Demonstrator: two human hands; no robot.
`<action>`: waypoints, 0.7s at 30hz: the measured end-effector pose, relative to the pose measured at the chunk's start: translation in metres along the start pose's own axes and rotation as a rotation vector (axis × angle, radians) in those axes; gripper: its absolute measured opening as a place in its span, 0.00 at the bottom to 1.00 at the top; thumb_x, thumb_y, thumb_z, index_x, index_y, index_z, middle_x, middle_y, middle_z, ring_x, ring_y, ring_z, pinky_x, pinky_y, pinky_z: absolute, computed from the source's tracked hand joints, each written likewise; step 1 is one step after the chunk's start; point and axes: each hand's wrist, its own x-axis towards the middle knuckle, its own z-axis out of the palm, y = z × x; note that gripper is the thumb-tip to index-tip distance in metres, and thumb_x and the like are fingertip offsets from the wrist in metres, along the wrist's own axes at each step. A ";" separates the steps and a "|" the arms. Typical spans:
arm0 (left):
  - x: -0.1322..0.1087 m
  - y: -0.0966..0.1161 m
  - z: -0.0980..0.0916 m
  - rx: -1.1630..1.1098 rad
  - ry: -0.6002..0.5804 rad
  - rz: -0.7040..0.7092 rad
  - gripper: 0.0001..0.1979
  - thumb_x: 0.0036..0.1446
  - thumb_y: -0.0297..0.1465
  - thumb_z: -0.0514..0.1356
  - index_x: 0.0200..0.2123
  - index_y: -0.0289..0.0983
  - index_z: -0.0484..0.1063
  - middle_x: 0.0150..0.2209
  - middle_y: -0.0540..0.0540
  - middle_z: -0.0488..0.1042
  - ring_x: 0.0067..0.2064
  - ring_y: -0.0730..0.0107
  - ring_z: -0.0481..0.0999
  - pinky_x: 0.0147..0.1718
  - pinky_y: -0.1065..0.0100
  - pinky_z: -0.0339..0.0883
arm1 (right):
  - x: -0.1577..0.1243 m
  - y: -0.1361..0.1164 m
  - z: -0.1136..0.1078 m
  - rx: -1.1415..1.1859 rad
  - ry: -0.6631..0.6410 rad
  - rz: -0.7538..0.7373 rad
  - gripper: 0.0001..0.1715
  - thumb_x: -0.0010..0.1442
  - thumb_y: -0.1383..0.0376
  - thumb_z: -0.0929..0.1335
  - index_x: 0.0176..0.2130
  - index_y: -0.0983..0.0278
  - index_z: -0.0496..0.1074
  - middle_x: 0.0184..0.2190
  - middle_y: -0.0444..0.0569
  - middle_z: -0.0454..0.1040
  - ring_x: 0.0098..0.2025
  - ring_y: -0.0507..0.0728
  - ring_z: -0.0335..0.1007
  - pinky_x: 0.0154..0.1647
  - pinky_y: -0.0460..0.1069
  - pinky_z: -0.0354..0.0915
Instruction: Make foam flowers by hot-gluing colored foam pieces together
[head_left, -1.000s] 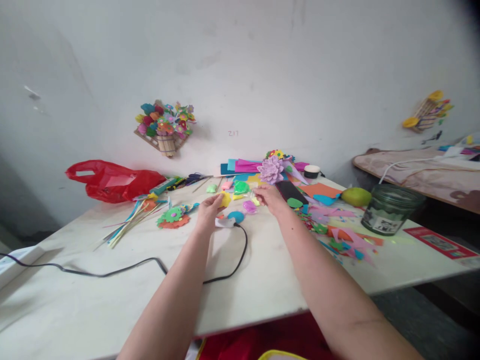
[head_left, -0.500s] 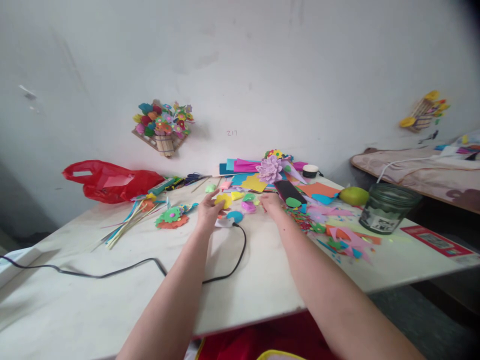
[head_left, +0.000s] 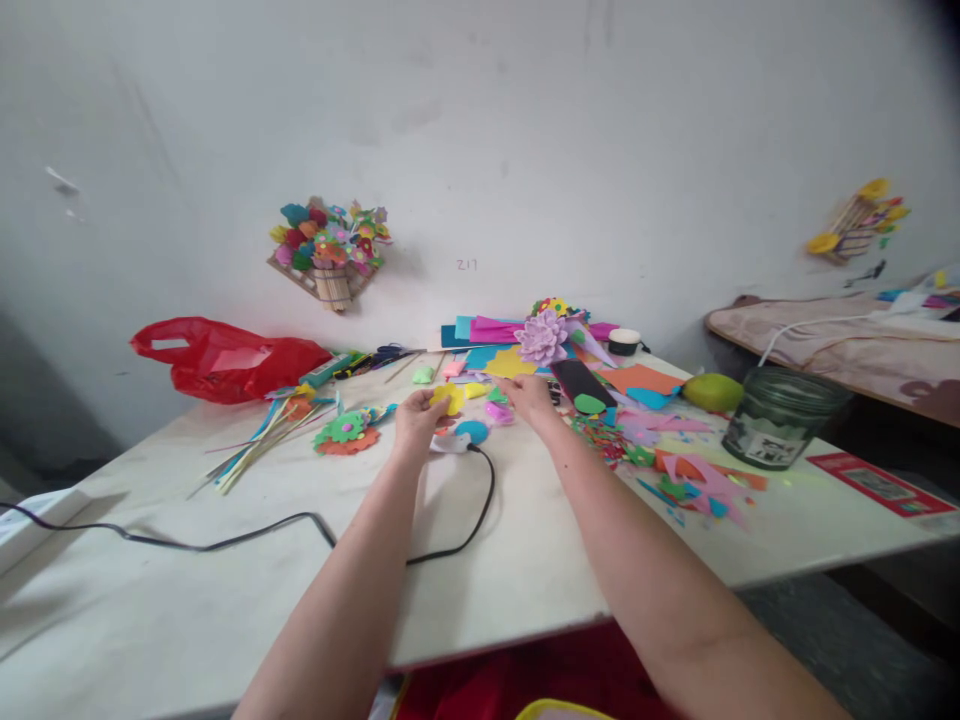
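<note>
A pale tabletop (head_left: 525,560) fills the near and middle of the scene and runs to a white wall at the far side. At its far left lies a crumpled red bag (head_left: 225,358). A black cable (head_left: 300,525) runs in from the left edge across the bare near part and curls up to a white object just near of the left hand. On the right stands a dark glass jar (head_left: 776,415), with a green fruit (head_left: 712,392) just left of it. Coloured sheets (head_left: 487,335) are stacked at the far middle, and a purple paper flower (head_left: 541,338) rests on them. Scraps of cut paper (head_left: 697,480) are strewn between the jar and the right arm.

Both arms reach in from the near edge. The left hand (head_left: 416,420) has its fingertips pinched on a yellow piece (head_left: 448,398), held just above the tabletop at the middle. The right hand (head_left: 529,398) is lowered, palm down, over small cut shapes just right of it; I cannot tell whether its fingers grip anything. Between the hands lie a blue circle (head_left: 472,431) and, just beside the right hand, a pink piece (head_left: 499,412).
</note>
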 end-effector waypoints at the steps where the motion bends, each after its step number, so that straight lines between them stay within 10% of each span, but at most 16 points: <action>1: 0.000 0.000 0.000 0.003 0.002 -0.002 0.14 0.41 0.29 0.66 0.32 0.31 0.66 0.24 0.47 0.74 0.23 0.71 0.76 0.18 0.77 0.68 | 0.000 0.000 0.001 0.013 -0.011 -0.005 0.15 0.49 0.59 0.66 0.19 0.67 0.70 0.16 0.45 0.69 0.20 0.50 0.63 0.22 0.44 0.55; 21: -0.001 0.000 -0.001 0.049 -0.064 0.008 0.14 0.44 0.34 0.64 0.32 0.31 0.69 0.17 0.49 0.72 0.20 0.72 0.74 0.19 0.76 0.67 | -0.009 -0.014 0.002 0.389 -0.185 0.156 0.04 0.45 0.70 0.69 0.23 0.66 0.68 0.14 0.41 0.68 0.14 0.48 0.62 0.13 0.41 0.56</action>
